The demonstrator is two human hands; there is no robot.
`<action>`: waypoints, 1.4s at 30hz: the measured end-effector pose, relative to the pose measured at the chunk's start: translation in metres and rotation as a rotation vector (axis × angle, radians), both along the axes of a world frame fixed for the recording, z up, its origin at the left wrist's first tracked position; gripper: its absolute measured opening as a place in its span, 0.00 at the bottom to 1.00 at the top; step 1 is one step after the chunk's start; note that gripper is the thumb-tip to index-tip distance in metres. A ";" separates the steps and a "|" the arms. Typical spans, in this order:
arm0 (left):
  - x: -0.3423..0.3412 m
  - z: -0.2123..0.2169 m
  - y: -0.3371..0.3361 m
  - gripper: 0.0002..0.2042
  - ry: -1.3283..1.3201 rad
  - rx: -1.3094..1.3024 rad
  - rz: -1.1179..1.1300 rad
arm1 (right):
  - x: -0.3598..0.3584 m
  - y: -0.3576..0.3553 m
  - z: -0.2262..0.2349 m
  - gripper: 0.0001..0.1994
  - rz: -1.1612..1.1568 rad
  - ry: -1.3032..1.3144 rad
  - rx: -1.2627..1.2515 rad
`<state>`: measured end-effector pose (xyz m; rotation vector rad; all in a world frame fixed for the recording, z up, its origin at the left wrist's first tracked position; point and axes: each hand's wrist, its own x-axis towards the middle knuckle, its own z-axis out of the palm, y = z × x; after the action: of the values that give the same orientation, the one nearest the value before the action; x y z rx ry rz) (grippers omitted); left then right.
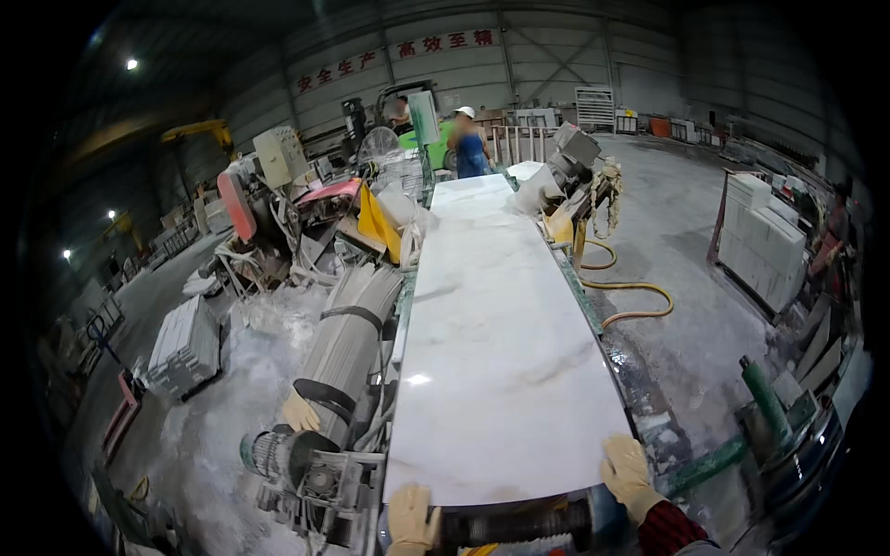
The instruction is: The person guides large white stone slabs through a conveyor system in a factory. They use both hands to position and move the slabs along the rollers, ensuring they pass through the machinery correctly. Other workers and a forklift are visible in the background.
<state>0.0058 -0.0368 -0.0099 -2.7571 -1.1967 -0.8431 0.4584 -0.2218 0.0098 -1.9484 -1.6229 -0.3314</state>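
Note:
A long, polished white marble slab (505,352) with faint grey-brown veins lies flat on a machine bed and stretches away from me. My left hand (413,521), in a cream work glove, is at the slab's near left corner, its thumb apart and its fingers bent over the edge. At the near right corner my right hand (629,471), gloved likewise and in a red-and-black checked sleeve, holds the side edge with its fingers curled. The undersides of both hands are hidden. Below the slab's near end shows a dark roller (519,526).
Left of the bed are a dusty motor (283,454), a loose glove (300,411) and a ribbed grey bellows (345,343). Machine heads flank the far end; a person in a white helmet (468,148) stands beyond. Stacked slabs (765,236) and a yellow hose (640,285) are on the right.

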 end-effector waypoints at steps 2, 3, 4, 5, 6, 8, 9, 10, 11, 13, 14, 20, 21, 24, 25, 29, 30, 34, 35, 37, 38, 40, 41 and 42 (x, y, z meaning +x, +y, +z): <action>-0.002 0.008 0.002 0.28 -0.020 -0.065 -0.026 | -0.023 -0.026 -0.010 0.21 -0.128 0.055 -0.072; -0.001 0.010 0.000 0.28 -0.036 -0.106 -0.041 | -0.043 -0.037 -0.024 0.20 -0.141 0.065 0.044; -0.001 0.009 -0.001 0.25 -0.119 -0.018 -0.080 | -0.062 -0.046 -0.037 0.18 -0.142 0.069 0.154; -0.003 0.012 -0.002 0.24 -0.133 -0.061 -0.104 | -0.075 -0.052 -0.041 0.17 -0.142 0.067 0.261; -0.005 0.015 -0.003 0.24 -0.145 -0.104 -0.116 | -0.099 -0.051 -0.033 0.16 -0.121 0.238 0.242; -0.017 0.005 -0.006 0.22 -0.203 -0.057 -0.130 | -0.165 -0.043 -0.004 0.15 -0.103 0.631 0.100; -0.021 -0.001 -0.007 0.22 -0.217 -0.052 -0.144 | -0.189 -0.042 0.004 0.15 -0.119 0.853 -0.028; -0.016 -0.002 -0.007 0.22 -0.233 -0.047 -0.191 | -0.195 -0.041 -0.029 0.19 -0.208 1.190 -0.031; -0.015 0.001 -0.008 0.21 -0.246 -0.037 -0.223 | -0.201 -0.032 -0.081 0.23 -0.281 1.531 -0.033; -0.024 0.009 -0.017 0.22 -0.237 -0.106 -0.268 | -0.189 -0.013 -0.096 0.38 -0.104 2.088 -0.242; -0.037 0.007 -0.021 0.22 -0.228 -0.129 -0.255 | -0.215 0.021 -0.048 0.35 -0.293 2.160 -0.237; -0.063 -0.005 -0.042 0.19 -0.180 -0.330 -0.345 | -0.201 0.097 -0.093 0.26 -0.331 2.430 0.437; -0.069 -0.004 -0.054 0.19 -0.225 -0.244 -0.310 | -0.204 0.107 -0.097 0.22 -0.425 2.474 0.559; -0.087 -0.011 -0.062 0.18 -0.185 -0.341 -0.224 | -0.214 0.111 -0.104 0.23 -0.315 2.422 0.586; -0.093 0.001 -0.063 0.18 -0.202 -0.397 -0.214 | -0.220 0.114 -0.094 0.23 -0.356 2.407 0.575; -0.096 0.022 -0.076 0.17 -0.321 -0.323 -0.191 | -0.211 0.100 -0.099 0.20 -0.322 2.416 0.526; -0.093 0.027 -0.074 0.17 -0.334 -0.299 -0.191 | -0.213 0.095 -0.098 0.20 -0.330 2.408 0.521; -0.084 0.033 -0.060 0.18 -0.288 -0.252 -0.225 | -0.246 0.039 -0.107 0.18 -0.322 2.416 0.409; -0.078 0.030 -0.055 0.19 -0.268 -0.249 -0.249 | -0.251 0.015 -0.119 0.19 -0.303 2.420 0.331; -0.063 0.018 -0.047 0.23 -0.188 -0.280 -0.329 | -0.260 -0.037 -0.140 0.23 -0.236 2.482 0.298; -0.057 0.010 -0.045 0.23 -0.121 -0.260 -0.342 | -0.267 -0.060 -0.158 0.25 -0.314 2.439 0.244; -0.039 0.014 -0.041 0.26 0.028 -0.248 -0.386 | -0.287 -0.115 -0.217 0.25 0.060 2.429 0.223; -0.031 0.015 -0.036 0.26 0.046 -0.218 -0.390 | -0.290 -0.133 -0.230 0.26 0.243 2.407 0.198; -0.022 0.015 -0.033 0.27 0.066 -0.186 -0.402 | -0.284 -0.140 -0.215 0.26 0.355 2.686 0.172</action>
<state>-0.0165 -0.0702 0.0051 -3.2110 -0.7537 -0.6820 0.1743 -0.3620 -0.2049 -0.3970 0.1426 1.5055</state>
